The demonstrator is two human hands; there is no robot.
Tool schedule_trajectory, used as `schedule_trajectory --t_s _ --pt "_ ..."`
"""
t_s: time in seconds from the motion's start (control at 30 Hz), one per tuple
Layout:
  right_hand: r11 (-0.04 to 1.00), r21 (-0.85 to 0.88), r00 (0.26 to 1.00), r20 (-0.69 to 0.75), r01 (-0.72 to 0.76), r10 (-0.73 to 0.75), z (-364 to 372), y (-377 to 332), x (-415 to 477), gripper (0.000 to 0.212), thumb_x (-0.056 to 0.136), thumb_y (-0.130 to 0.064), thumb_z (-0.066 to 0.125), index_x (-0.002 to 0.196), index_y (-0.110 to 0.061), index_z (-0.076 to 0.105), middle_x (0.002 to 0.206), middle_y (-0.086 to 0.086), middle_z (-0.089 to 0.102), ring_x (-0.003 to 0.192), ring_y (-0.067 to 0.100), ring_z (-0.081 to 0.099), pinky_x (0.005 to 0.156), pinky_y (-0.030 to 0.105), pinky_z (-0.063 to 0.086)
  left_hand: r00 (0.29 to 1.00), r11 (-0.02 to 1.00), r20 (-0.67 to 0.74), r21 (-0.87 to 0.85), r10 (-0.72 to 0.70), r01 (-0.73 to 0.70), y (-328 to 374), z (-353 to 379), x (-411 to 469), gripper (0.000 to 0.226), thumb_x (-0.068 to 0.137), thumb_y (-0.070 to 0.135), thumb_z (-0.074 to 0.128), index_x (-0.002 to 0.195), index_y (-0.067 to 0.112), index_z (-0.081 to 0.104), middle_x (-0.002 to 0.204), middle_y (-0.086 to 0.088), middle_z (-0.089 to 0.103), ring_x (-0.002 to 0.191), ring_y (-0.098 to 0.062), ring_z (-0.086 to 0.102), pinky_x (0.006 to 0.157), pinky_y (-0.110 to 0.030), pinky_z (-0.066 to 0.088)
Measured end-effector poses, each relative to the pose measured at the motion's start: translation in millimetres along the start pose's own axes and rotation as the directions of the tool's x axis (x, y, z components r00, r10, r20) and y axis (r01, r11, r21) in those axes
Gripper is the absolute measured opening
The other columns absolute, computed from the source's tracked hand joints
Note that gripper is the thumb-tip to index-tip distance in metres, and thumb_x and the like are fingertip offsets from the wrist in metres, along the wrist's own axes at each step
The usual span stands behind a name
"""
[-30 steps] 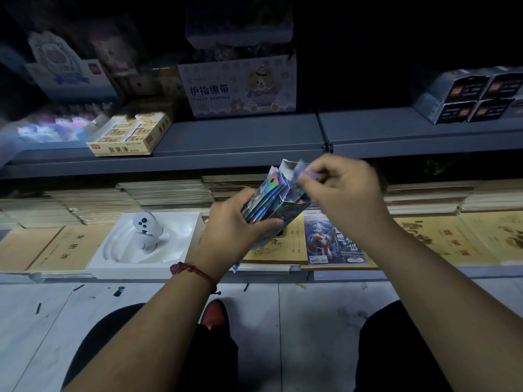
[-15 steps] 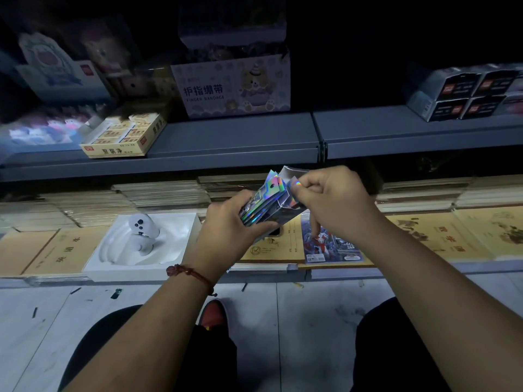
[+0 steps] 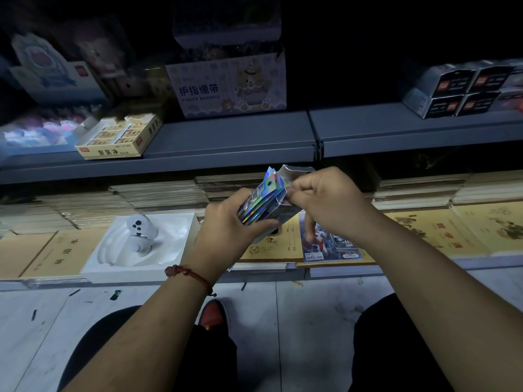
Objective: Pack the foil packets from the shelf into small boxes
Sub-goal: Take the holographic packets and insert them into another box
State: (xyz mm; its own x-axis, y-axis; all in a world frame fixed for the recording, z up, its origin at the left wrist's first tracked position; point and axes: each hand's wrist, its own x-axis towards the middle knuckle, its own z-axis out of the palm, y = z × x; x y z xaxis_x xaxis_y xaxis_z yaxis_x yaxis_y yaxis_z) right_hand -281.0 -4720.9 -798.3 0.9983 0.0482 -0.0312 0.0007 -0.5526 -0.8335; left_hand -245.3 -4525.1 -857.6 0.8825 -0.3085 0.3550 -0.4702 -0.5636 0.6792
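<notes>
The left hand (image 3: 226,224) curls round the box (image 3: 284,216), packets (image 3: 267,189) fanned half out of its mouth. The right hand (image 3: 325,199) pinches their top edge by the flap (image 3: 295,171); a crooked push could buckle one or spill them onto the notebooks (image 3: 271,248) beyond.

fanned holographic foil packets (image 3: 261,200) tilted against an open-flapped small box (image 3: 295,171)
</notes>
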Motion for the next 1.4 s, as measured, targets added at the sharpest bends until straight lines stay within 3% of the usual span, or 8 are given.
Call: schedule_trajectory --t_s 0.27,0.4,0.67,0.83,0.97,1.1,1.3,1.4 --pt "0.969 0.215 0.992 0.033 -0.125 0.121 -3.5 -2.1 -3.4 0.02 0.104 -0.018 0.058 0.099 -0.008 0.074 0.053 0.019 0.062 0.031 0.013 0.053 0.034 0.019 0.023 0.998 0.998 -0.015 0.025 0.06 -0.06 -4.1 -2.2 1.2 0.04 0.075 0.043 0.087 0.107 0.026 0.07 0.082 0.02 0.069 0.077 0.003 0.065 0.066 -0.01 0.044" --pt "0.982 0.143 0.992 0.053 -0.125 0.119 -3.0 -5.0 -4.6 0.015 0.098 -0.005 0.06 0.098 -0.008 0.075 0.06 0.003 0.07 0.042 0.02 0.066 0.036 0.017 0.028 0.995 0.994 0.004 0.046 0.099 -0.099 -2.9 -1.3 0.6 0.038 0.073 0.036 0.091 0.104 0.026 0.07 0.076 0.027 0.063 0.072 0.008 0.06 0.064 -0.01 0.041" --pt "0.952 0.206 0.967 0.169 -0.224 0.191 0.8 -2.4 -4.5 0.029 0.108 -0.01 0.045 0.115 -0.01 0.074 0.062 0.032 0.067 0.025 0.009 0.039 0.039 0.02 0.02 0.988 0.985 0.052 0.087 0.142 -0.146 -0.5 -4.8 0.3 0.039 0.075 0.038 0.089 0.108 0.025 0.071 0.079 0.019 0.067 0.07 0.001 0.064 0.066 -0.02 0.05" --pt "0.949 0.236 0.97 0.176 -0.208 0.168 1.5 -5.0 -6.7 0.036 0.107 -0.006 0.045 0.097 -0.018 0.078 0.062 0.033 0.065 0.026 0.009 0.043 0.044 0.023 0.017 0.988 0.983 0.045 0.1 0.151 -0.155 -0.2 -5.7 0.3 0.038 0.075 0.036 0.09 0.104 0.023 0.071 0.075 0.026 0.061 0.069 0.006 0.06 0.063 -0.009 0.042" --pt "0.964 0.192 0.976 0.154 -0.185 0.157 6.7 -1.5 -6.2 0.045 0.103 -0.001 0.042 0.082 -0.023 0.074 0.059 0.031 0.066 0.045 0.032 0.042 0.048 0.026 0.019 0.985 0.979 0.039 0.114 0.167 -0.17 -0.5 -5.0 -0.3 0.036 0.075 0.035 0.09 0.103 0.025 0.07 0.071 0.031 0.056 0.066 0.006 0.058 0.062 -0.008 0.039" --pt "0.968 0.179 0.979 0.139 -0.176 0.152 9.8 0.7 -5.4 0.048 0.104 0.002 0.041 0.077 -0.024 0.071 0.056 0.027 0.065 0.047 0.035 0.064 0.052 0.027 0.023 0.981 0.974 0.039 0.119 0.189 -0.192 -1.2 -5.1 -1.2 0.04 0.074 0.033 0.09 0.109 0.023 0.072 0.077 0.035 0.056 0.07 0.017 0.055 0.066 -0.003 0.036" --pt "0.968 0.164 0.975 0.147 -0.193 0.169 11.5 4.2 -3.2 0.039 0.104 0.001 0.04 0.098 -0.018 0.074 0.047 0.013 0.062 0.033 0.016 0.056 0.046 0.026 0.02 0.979 0.975 0.07 0.107 0.189 -0.196 -1.7 -3.7 -1.1 0.042 0.075 0.036 0.09 0.11 0.023 0.071 0.079 0.025 0.063 0.071 0.013 0.056 0.066 -0.006 0.038" --pt "0.946 0.234 0.965 0.188 -0.226 0.184 9.7 4.2 -0.5 0.034 0.107 -0.01 0.038 0.101 -0.019 0.071 0.062 0.024 0.068 0.047 0.037 0.044 0.045 0.027 0.017 0.991 0.988 0.049 0.082 0.125 -0.129 -1.6 -1.6 1.5 0.04 0.072 0.037 0.091 0.104 0.023 0.071 0.072 0.022 0.063 0.069 0.009 0.059 0.062 -0.006 0.037"
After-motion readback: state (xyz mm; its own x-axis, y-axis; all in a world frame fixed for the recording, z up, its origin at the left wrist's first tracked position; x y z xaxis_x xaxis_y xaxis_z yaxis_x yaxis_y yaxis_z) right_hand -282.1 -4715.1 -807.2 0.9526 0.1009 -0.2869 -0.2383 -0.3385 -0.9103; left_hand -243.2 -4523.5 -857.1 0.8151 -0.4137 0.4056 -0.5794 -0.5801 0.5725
